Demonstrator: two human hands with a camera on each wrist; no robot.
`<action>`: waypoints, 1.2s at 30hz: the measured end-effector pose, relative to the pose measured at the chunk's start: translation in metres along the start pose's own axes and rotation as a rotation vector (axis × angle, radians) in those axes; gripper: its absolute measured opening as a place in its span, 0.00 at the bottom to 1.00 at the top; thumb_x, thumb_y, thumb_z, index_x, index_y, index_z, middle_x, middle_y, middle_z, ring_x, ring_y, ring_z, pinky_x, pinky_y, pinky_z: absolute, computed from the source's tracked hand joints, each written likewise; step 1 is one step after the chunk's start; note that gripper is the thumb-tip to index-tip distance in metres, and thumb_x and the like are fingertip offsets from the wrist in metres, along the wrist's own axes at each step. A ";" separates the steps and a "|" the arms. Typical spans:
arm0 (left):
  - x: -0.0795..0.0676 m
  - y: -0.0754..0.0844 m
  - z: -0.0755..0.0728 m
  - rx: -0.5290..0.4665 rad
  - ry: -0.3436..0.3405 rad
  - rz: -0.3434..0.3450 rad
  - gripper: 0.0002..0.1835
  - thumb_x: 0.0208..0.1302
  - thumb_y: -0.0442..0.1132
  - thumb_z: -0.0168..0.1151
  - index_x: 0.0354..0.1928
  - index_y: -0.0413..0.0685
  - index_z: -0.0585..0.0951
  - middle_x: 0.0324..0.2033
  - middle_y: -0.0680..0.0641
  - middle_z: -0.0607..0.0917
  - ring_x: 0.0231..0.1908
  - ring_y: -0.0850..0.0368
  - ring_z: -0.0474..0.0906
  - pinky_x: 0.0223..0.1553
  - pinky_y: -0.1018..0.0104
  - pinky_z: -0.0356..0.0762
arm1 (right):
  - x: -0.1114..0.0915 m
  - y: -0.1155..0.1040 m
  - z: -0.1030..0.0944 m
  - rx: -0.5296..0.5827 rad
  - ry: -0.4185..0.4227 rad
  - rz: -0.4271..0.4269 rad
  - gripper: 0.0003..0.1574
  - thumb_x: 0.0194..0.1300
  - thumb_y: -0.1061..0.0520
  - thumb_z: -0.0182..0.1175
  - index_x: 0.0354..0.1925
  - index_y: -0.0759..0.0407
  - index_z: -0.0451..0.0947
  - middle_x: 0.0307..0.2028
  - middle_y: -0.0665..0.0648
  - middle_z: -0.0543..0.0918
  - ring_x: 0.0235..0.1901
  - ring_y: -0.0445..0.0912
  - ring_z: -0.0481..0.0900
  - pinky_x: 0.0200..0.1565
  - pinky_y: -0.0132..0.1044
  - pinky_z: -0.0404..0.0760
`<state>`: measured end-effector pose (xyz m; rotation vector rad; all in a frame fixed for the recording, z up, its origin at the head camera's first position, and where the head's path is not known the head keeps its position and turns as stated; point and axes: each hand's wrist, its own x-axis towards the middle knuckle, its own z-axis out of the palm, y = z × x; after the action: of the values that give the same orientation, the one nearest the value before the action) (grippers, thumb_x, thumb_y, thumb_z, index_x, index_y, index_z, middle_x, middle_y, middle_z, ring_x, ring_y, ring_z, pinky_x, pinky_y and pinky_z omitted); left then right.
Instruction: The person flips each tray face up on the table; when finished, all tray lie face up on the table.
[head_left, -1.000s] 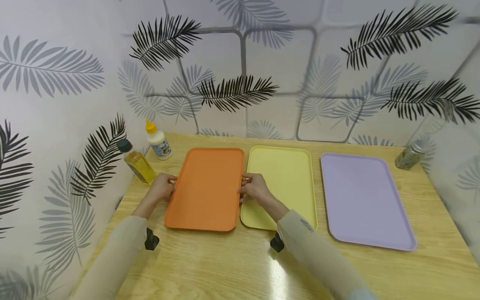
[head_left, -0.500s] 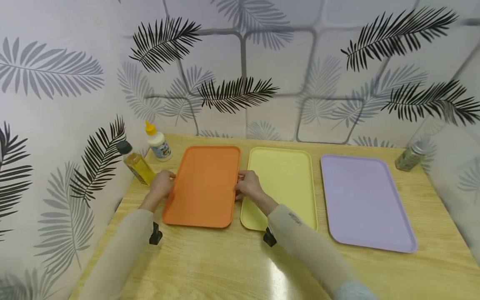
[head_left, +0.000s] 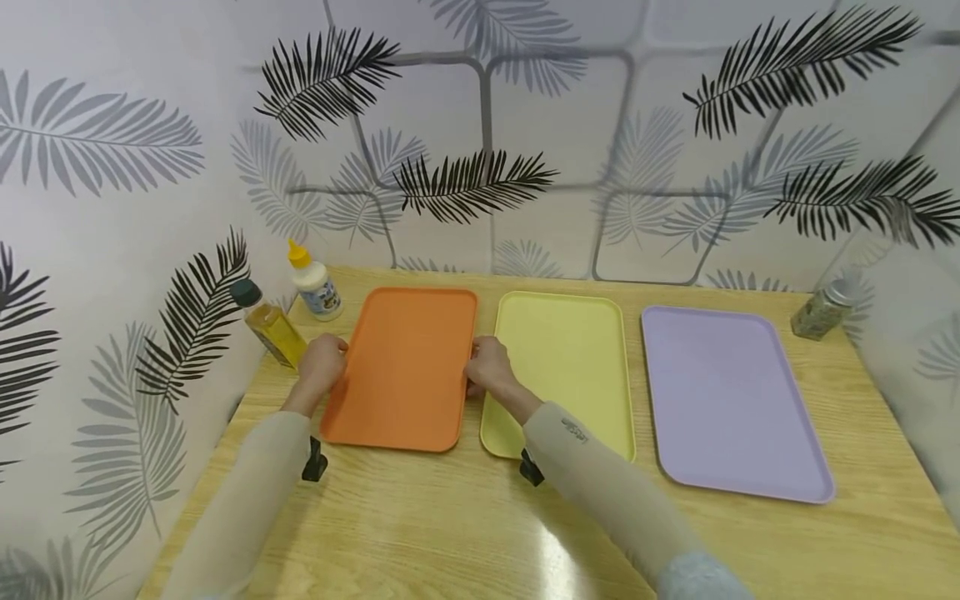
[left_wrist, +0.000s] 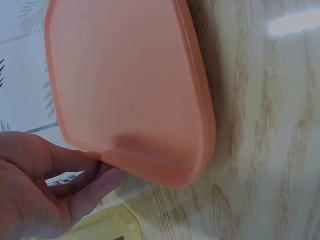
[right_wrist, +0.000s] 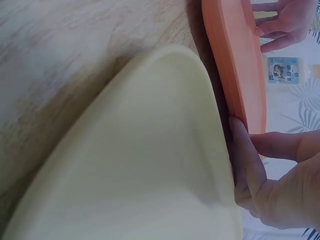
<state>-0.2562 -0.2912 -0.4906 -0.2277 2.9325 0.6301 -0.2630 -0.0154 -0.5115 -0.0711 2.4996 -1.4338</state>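
An orange tray [head_left: 405,367] lies between my two hands at the left of the table. My left hand [head_left: 322,362] pinches its left rim, thumb on top and fingers below, as the left wrist view shows. On the opposite rim my right hand [head_left: 491,364] pinches the tray, thumb and fingers about the edge in the right wrist view. Just right of it a yellow tray [head_left: 562,367] rests on the table, partly under my right wrist. Beside my left hand stands a bottle of yellow liquid [head_left: 279,333] with a dark cap.
A white glue bottle [head_left: 317,287] with a yellow tip stands behind the liquid bottle. A purple tray [head_left: 735,400] lies to the right of the yellow one. Near the back right corner is a clear jar [head_left: 823,310]. A patterned wall [head_left: 555,225] borders the wooden table [head_left: 420,525].
Both hands have shifted the orange tray to the left and slightly back, widening the gap to the yellow tray. The other trays and the bottles have stayed in place.
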 end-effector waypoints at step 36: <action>-0.018 0.046 0.019 0.089 0.326 0.244 0.21 0.73 0.45 0.51 0.59 0.38 0.76 0.50 0.32 0.78 0.49 0.33 0.74 0.40 0.38 0.77 | -0.026 0.003 -0.042 -0.292 0.071 -0.222 0.27 0.72 0.56 0.52 0.63 0.71 0.68 0.49 0.68 0.80 0.34 0.54 0.81 0.31 0.39 0.80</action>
<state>-0.2450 -0.2394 -0.4864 0.0437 3.3270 0.5341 -0.2481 0.0258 -0.4889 -0.3685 2.8162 -1.1499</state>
